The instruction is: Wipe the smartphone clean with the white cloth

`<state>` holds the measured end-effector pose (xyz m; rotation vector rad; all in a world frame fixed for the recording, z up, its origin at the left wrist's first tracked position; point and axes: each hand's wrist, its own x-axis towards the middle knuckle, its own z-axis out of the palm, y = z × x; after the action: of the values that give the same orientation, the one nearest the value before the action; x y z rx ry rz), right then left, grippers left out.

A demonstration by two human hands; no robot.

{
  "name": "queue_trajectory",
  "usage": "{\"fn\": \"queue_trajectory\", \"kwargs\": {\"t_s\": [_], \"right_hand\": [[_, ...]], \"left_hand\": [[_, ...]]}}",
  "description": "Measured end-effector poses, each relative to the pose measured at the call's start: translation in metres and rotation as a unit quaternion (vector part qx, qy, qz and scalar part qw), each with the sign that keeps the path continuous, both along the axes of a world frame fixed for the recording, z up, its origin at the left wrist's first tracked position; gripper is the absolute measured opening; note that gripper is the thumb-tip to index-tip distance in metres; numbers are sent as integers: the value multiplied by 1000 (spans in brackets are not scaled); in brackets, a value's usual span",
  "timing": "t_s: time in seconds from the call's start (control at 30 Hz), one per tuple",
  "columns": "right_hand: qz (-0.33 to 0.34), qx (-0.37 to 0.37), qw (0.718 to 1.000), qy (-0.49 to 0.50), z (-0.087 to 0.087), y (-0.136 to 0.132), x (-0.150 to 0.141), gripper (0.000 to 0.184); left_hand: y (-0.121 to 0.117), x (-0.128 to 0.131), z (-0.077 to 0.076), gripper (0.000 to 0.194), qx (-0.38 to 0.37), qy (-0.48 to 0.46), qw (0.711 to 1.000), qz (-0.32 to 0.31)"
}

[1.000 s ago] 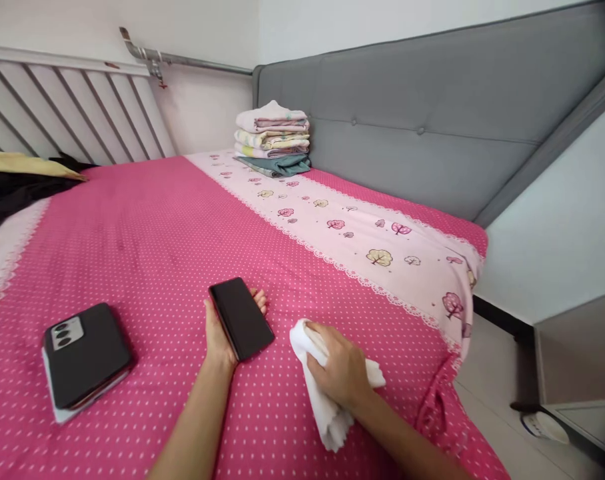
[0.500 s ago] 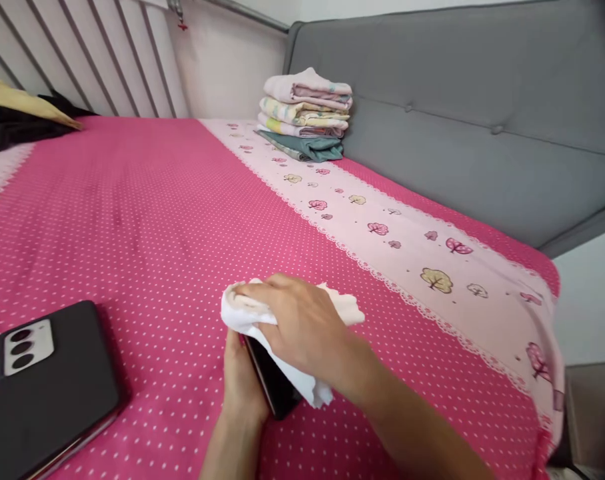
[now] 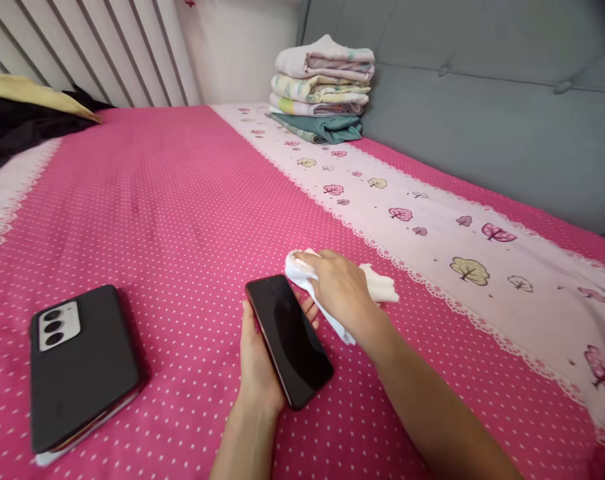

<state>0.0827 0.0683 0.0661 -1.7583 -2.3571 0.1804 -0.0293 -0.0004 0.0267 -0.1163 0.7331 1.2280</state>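
Note:
A smartphone (image 3: 290, 340) with a dark, glossy screen lies face up in my left hand (image 3: 260, 367). The thumb runs along its left edge, and fingertips show past its right edge. Just right of the phone, my right hand (image 3: 345, 290) is closed on a white cloth (image 3: 302, 268), which hangs below the fingers and sticks out beyond the hand. The cloth is apart from the screen. Farther left on the bed rests a larger black phone-like device (image 3: 85, 373), back up, with a silver camera block of three lenses.
A pink dotted bedspread (image 3: 182, 220) lies under everything. Folded cloths (image 3: 322, 87) are stacked at the back, against a grey padded headboard (image 3: 482, 107). Black and yellow fabric (image 3: 27, 113) lies at the far left, before a white radiator (image 3: 97, 53).
My right hand has lifted the cloth off the phone and moved right, uncovering the screen. The view has shifted, so the black device and the stack appear farther right.

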Motion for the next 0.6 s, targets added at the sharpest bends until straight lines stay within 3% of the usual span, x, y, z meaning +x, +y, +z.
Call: {"fn": "queue_trajectory", "kwargs": {"t_s": [0.2,0.43,0.6], "right_hand": [[-53,11,999,-6,8,5,18,48],[-17,25,998,60,23,-3,22,51],[3,40,995,87,35,-12,23,51]], "left_hand": [[-2,-2,-3,78,38,3,999,-20],[-5,1,-2,75,39,37,998,-33],[-6,5,4,76,61,82,995,-8]]}}
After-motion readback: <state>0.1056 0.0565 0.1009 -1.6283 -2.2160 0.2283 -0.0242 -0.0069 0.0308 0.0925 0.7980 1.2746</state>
